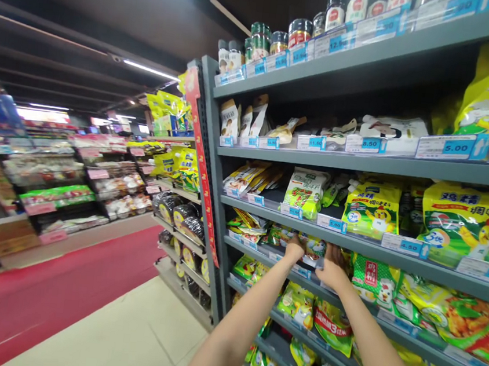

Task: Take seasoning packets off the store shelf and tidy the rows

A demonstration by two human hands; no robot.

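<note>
Both my arms reach into a middle shelf of the grey rack. My left hand [294,250] is at the left side of a small colourful seasoning packet [313,246]. On that packet's right side is my right hand [331,265], its thumb low near the shelf's front edge. Most of my fingers are hidden among the packets, so I cannot tell how firmly they grip. Another small packet [280,235] lies just left of my left hand. To the right of my right hand stands a green seasoning bag [376,283] with a chicken picture.
The grey shelf edge [276,215] above my hands carries price tags and yellow-green seasoning bags [372,208]. Jars [300,33] line the top shelf. More bags [297,305] fill lower shelves. Leftward are a side rack with dark wrapped rounds [188,221], a red floor strip [85,283] and other displays.
</note>
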